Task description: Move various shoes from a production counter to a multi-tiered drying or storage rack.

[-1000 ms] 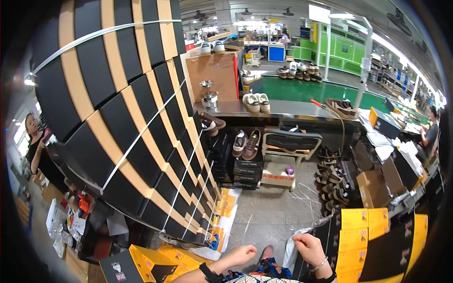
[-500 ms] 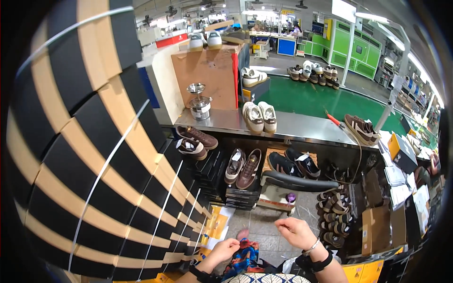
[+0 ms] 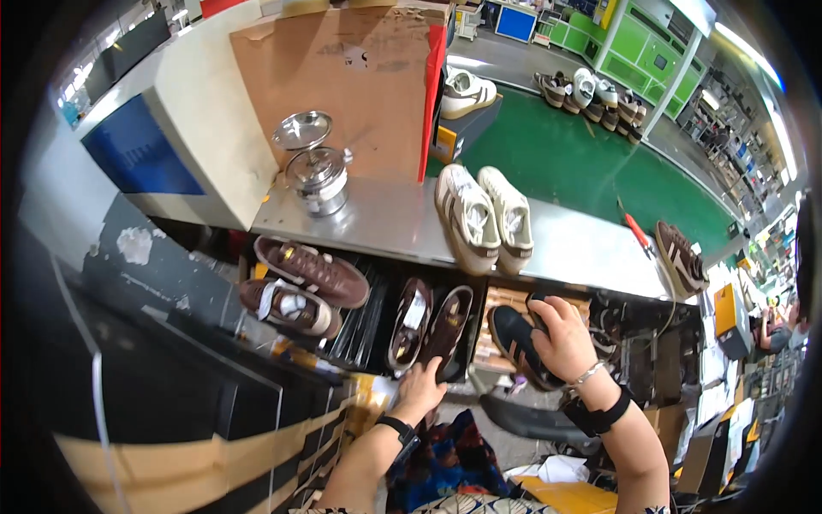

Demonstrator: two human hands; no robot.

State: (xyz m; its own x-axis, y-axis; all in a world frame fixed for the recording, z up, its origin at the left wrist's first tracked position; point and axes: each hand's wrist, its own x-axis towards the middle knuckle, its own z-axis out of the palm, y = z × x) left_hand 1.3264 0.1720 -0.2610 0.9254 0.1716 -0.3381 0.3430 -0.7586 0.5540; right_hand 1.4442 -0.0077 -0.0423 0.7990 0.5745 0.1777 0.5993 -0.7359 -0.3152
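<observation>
My left hand (image 3: 419, 391) is at the near end of the right-hand brown sneaker (image 3: 451, 321), its fingers closed against it. Beside that sneaker lies its mate (image 3: 411, 321), with a white paper tucked inside; both rest on black boxes. My right hand (image 3: 565, 340) grips the right one of two black sneakers, which it mostly covers. The other black sneaker (image 3: 516, 340), with pale stripes, lies directly to its left on a tan slatted surface (image 3: 497, 300). Another brown pair (image 3: 321, 276) sits farther left, one shoe stuffed with white paper.
Above, a steel ledge (image 3: 385, 218) carries white sneakers (image 3: 469, 214), a metal pot (image 3: 317, 182) and a red-handled tool (image 3: 635, 230). Beyond runs a green belt (image 3: 539, 158) with more shoes. A dark chair back (image 3: 535, 420) stands below my right hand; stacked black boxes (image 3: 171, 394) fill the left.
Both hands have moved forward from near my body, the left to a brown sneaker and the right onto a black one. The view has come closer to the ledge.
</observation>
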